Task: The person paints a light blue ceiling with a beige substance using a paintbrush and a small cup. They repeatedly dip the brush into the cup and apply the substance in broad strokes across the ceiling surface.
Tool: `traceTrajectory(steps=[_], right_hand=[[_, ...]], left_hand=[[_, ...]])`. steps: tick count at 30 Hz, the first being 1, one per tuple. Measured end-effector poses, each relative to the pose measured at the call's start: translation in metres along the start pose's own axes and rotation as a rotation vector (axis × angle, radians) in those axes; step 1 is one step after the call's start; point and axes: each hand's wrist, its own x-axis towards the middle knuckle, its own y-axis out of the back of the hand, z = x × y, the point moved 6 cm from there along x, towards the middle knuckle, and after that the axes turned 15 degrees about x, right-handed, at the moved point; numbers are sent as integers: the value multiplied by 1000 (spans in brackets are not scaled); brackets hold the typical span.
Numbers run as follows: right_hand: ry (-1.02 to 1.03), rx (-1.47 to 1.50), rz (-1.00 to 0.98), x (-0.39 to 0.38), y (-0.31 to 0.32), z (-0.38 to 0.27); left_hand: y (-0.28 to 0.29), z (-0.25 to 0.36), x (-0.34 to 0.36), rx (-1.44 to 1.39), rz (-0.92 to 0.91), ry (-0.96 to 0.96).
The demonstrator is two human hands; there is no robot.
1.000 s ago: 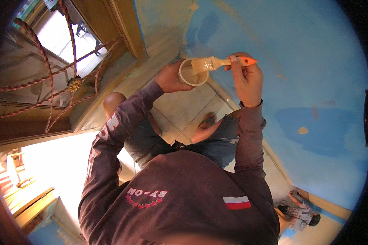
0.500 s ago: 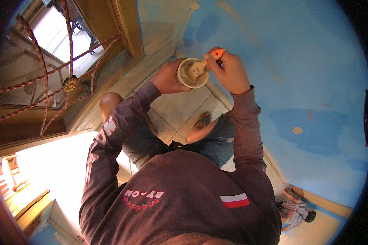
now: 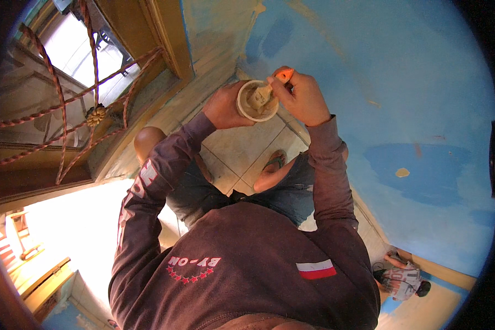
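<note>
My left hand [image 3: 224,106] is wrapped round the side of a small white tub [image 3: 258,119], holding it up in front of me. Inside the tub is a beige, paint-like substance that also smears its inner wall. Over the tub's right rim, my right hand [image 3: 303,98] pinches the handle of a paintbrush [image 3: 262,95] with an orange handle end. The brush's pale, printed part slants down into the tub. Its bristles are hidden in the tub.
A blue wall [image 3: 335,60] with darker patches rises on the right. On the left is a wooden window frame [image 3: 173,38] with twisted metal bars [image 3: 52,71]. Tiled floor [image 3: 236,151] lies below. Another person [image 3: 404,280] is at the lower right.
My right hand has shifted slightly left, and the brush sits a little further into the tub. My left hand and the tub have barely moved.
</note>
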Motion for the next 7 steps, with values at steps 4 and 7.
traceTrajectory(steps=[4,7], right_hand=[[-15,2,7,-1,2,-3],[-11,-10,7,-2,2,4]], left_hand=[[-1,-1,0,28,-25,18],[-5,-5,-1,35,-43,27]])
